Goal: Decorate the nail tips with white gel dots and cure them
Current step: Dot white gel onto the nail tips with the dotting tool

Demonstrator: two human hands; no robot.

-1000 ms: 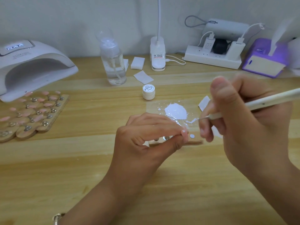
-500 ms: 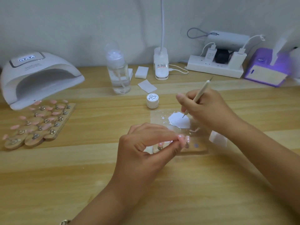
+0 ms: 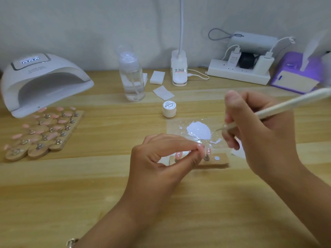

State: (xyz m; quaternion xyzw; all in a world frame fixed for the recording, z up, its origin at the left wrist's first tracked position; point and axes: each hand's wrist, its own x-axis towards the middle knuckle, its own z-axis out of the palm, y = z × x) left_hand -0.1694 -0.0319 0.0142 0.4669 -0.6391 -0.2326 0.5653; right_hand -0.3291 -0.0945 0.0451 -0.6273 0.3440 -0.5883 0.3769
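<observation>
At the fingertips of the left hand (image 3: 162,158), a pink nail tip (image 3: 208,151)

right grip (image 3: 259,133): drawn back from over the white gel puddle (image 3: 198,130), now off to its right and nearer the person.
dotting tool (image 3: 279,109): was steep with its tip in the puddle; now flatter, handle out to the right, tip clear of the gel, just beside its right edge.

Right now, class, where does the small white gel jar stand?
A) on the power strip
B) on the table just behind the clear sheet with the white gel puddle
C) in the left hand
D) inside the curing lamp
B: the lidded gel jar stands just behind the clear sheet's far edge.
</observation>
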